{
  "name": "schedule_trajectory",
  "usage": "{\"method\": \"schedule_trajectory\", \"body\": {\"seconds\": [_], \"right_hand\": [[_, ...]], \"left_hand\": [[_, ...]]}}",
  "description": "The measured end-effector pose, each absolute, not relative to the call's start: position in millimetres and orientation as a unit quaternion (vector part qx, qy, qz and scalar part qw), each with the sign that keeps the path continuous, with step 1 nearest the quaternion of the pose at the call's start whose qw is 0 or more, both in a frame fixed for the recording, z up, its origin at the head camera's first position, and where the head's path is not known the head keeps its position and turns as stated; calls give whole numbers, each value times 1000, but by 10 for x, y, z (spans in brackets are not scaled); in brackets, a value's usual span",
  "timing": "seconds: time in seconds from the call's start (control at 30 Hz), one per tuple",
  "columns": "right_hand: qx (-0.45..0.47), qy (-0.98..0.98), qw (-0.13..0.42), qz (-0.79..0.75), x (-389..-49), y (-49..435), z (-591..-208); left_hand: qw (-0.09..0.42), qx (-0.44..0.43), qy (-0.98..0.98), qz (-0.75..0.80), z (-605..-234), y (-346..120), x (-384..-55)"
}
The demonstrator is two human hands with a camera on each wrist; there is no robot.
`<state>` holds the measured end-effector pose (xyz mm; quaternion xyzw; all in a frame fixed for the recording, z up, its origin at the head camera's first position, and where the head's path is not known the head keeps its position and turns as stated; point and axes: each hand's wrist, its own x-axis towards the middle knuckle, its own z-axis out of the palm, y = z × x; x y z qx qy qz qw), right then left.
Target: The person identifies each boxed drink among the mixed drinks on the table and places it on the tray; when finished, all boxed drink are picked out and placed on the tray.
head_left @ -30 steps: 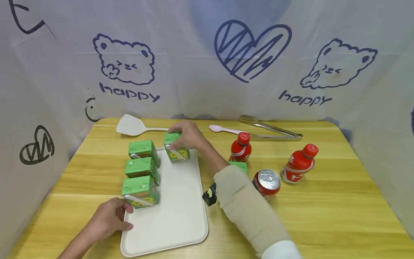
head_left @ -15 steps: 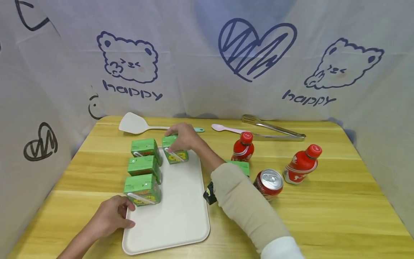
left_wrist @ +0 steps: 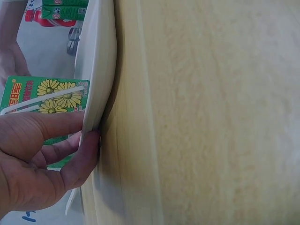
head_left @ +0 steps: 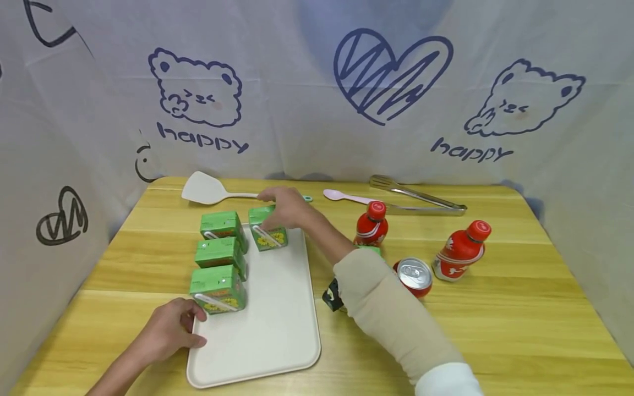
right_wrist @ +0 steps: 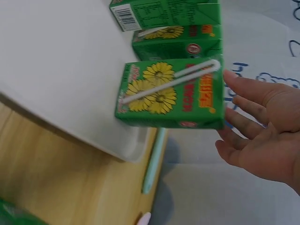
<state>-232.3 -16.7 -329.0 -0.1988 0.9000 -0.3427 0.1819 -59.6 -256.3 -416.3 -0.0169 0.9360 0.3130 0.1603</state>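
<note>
A white tray (head_left: 267,335) lies on the table, its left rim pinched by my left hand (head_left: 168,330) between thumb and fingers, as the left wrist view (left_wrist: 56,154) shows. Three green drink cartons (head_left: 218,286) stand in a column along its left side. Another drink carton (head_left: 269,239), with a white straw on its front, stands upright at the tray's back right. My right hand (head_left: 287,206) is right at the top of that carton; in the right wrist view its fingers (right_wrist: 243,124) are spread loosely and hold nothing.
Right of the tray are two red bottles (head_left: 371,226), a drink can (head_left: 415,278) and a green carton partly hidden by my right arm. A white spatula (head_left: 203,190), pink spoon (head_left: 342,196) and metal tongs (head_left: 421,196) lie along the back, before a cloth wall.
My right hand has set its carton down on the tray's back right, let go and risen slightly off its top. The left hand stays at the rim.
</note>
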Motion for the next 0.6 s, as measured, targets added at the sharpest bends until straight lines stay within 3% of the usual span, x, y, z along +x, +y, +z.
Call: {"method": "schedule_trajectory", "body": {"seconds": [0.6], "right_hand": [[-240,900,117,-344,-1880,622,-2914]], "left_hand": [[166,-26,934,315,-4148,-2550,-592]]}}
